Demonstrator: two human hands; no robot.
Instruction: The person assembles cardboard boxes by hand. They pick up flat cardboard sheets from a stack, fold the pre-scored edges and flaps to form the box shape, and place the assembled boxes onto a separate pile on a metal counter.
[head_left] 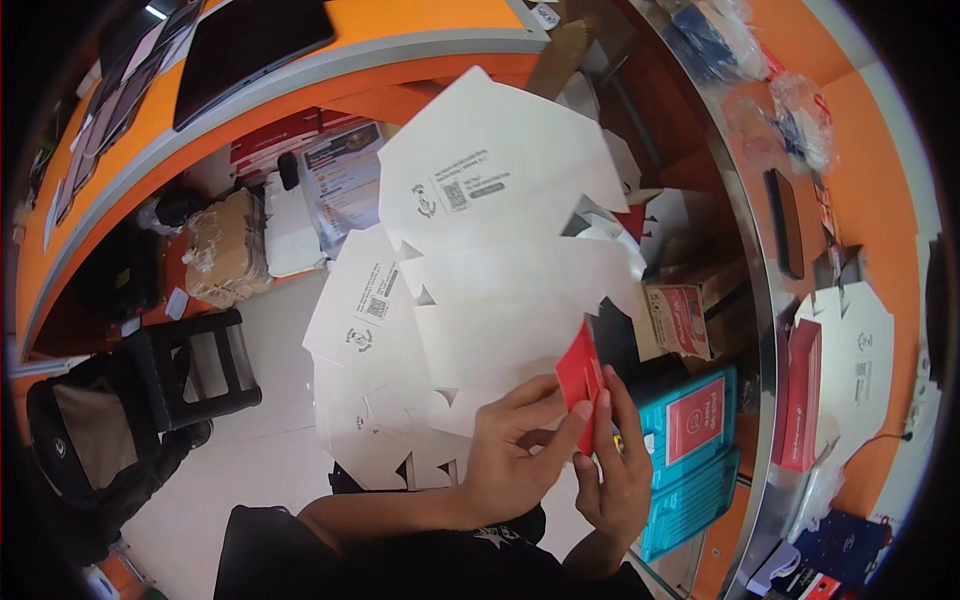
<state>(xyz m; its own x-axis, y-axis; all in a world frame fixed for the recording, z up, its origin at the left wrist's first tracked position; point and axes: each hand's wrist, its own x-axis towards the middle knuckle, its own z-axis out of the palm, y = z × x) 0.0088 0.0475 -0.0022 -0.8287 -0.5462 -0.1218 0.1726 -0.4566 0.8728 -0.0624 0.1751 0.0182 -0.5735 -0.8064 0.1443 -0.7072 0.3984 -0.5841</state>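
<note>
A large white die-cut box blank [500, 270] fills the middle, spread out with flaps and small triangular cut-outs. Its faces carry small printed logos and square codes. At its lower right edge a red cardboard flap [580, 375] stands up, apparently a folded part of the blank. My left hand [525, 435] pinches this flap from the left, thumb and fingers closed on it. From the right, my right hand [617, 455] grips the same flap between thumb and fingers. Another white box blank [365, 310] lies partly beneath at the left.
A turquoise crate [690, 500] with a red sign sits just right of my hands. Beyond the metal counter edge are a black phone [785, 222] and a red-and-white box [800, 395]. At left are a black stool [205, 370] and backpack [85, 450]; an orange desk curves behind.
</note>
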